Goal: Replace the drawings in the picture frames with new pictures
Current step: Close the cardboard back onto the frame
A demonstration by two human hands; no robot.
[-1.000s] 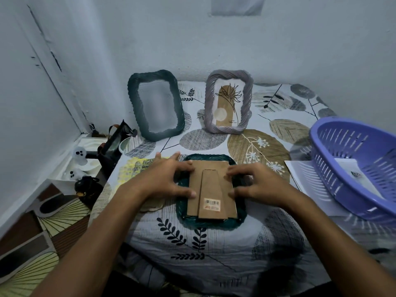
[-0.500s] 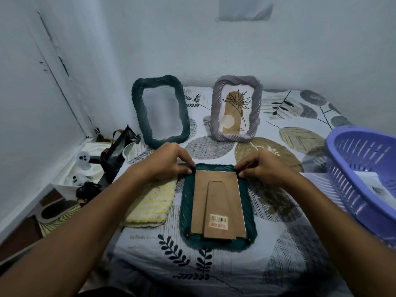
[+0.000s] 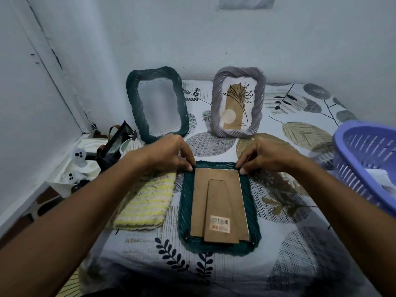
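Brown cardboard backing (image 3: 218, 202) faces up at me from the green frame (image 3: 184, 211), which lies face down on the bedspread (image 3: 289, 243) just before me. My left hand (image 3: 166, 152) pinches at the backing's far left corner, fingers curled down onto it; my right hand (image 3: 265, 155) pinches at the far right corner the same way. A barcode sticker (image 3: 220, 224) sits low on the backing's folded stand.

Just left of the frame lies one yellow knitted cloth (image 3: 145, 205). Farther back, two more frames lean against the white wall (image 3: 214, 39): a dark green one (image 3: 157, 106) showing no picture, and a grey one (image 3: 237, 101) holding a plant drawing. That makes three frames. At my right, one purple basket (image 3: 364, 159) sits on the leaf-printed bedspread. Off the bed's left edge, a clutter of small things lies by the corner of the room.
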